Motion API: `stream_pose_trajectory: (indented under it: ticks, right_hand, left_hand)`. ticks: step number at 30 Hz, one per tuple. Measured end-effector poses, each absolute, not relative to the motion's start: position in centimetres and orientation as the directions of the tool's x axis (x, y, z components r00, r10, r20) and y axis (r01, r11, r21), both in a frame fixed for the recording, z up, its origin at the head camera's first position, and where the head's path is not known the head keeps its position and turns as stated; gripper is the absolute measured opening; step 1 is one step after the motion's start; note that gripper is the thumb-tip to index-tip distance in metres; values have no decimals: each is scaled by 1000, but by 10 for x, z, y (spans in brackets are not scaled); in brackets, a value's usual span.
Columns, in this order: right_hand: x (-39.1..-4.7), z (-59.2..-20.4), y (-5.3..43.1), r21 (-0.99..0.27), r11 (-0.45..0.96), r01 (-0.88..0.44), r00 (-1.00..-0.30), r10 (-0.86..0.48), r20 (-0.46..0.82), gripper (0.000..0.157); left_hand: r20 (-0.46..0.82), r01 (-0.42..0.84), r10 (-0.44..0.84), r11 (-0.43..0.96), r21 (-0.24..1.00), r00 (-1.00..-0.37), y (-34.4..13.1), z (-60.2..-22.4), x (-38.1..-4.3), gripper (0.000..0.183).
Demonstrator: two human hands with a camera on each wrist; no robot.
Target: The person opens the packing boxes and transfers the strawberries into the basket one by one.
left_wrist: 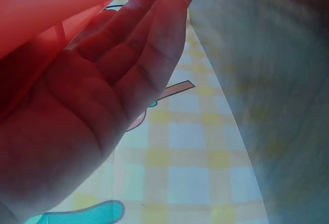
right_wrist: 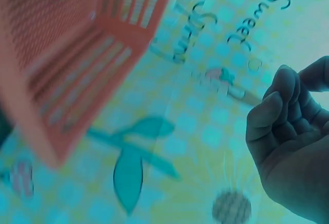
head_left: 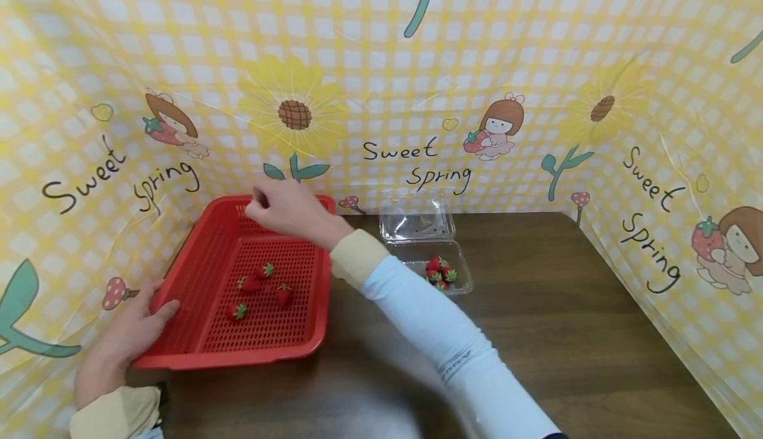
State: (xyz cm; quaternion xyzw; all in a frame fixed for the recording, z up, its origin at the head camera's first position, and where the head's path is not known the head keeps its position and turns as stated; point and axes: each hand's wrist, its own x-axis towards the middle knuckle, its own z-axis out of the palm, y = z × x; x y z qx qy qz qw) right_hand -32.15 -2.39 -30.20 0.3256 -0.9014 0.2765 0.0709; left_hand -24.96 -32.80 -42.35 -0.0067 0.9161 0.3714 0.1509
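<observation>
At the left stands a red plastic basket [head_left: 324, 333] with slotted walls. My left hand [head_left: 134, 326] grips its left rim, thumb over the inner side; in the left wrist view the fingers [left_wrist: 149, 54] lie along its outside. Several strawberries [head_left: 284, 295] with green leaves lie spread over the basket's floor. Above its back part is my right hand [head_left: 283, 207], fingers curled in. The right wrist view shows nothing in those fingers [right_wrist: 267, 116]. Right of the basket, a hinged clear plastic box [head_left: 467, 273] stands with its lid up and several strawberries [head_left: 440, 272] at its right side.
All of this stands on a dark brown wooden table [head_left: 536, 333]. A yellow checked cloth [head_left: 369, 81] with printed flowers, figures and lettering hangs close behind the table and along both sides. My right forearm [head_left: 441, 333] crosses the table between basket and box.
</observation>
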Motion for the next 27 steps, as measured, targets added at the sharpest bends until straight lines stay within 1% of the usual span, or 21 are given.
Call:
stream_pose_trajectory:
  ticks: [5, 9, 13, 17, 19, 23, 25, 27]
  right_hand:
    - [-327, -303, 24, -406, 634, -658, -753, -553, 356, 15]
    - [-332, -307, 57, -373, 643, -669, -742, -546, 390, 14]
    - [-334, -314, 84, -361, 685, -633, -770, -510, 384, 14]
    - [-334, -322, 107, -347, 746, -569, -819, -475, 321, 15]
    - [-334, -329, 118, -326, 766, -555, -828, -471, 304, 14]
    - [-330, -349, 140, -243, 798, -551, -831, -499, 246, 15]
    - [-327, -362, 151, -182, 821, -541, -839, -511, 188, 16]
    - [-323, -376, 161, -149, 840, -521, -854, -512, 99, 17]
  left_hand:
    - [-273, -118, 102, 721, 683, -957, -325, -424, -249, 73]
    - [-293, -138, 99, 712, 689, -951, -325, -422, -249, 75]
    - [-283, -124, 102, 726, 677, -954, -328, -422, -250, 74]
    - [-270, -113, 101, 730, 674, -957, -331, -421, -251, 74]
    - [-271, -114, 98, 734, 670, -958, -331, -420, -251, 75]
    - [-264, -105, 97, 750, 654, -960, -330, -421, -250, 75]
    - [-270, -110, 94, 750, 652, -958, -329, -422, -250, 75]
    - [-285, -127, 88, 746, 654, -954, -328, -422, -250, 76]
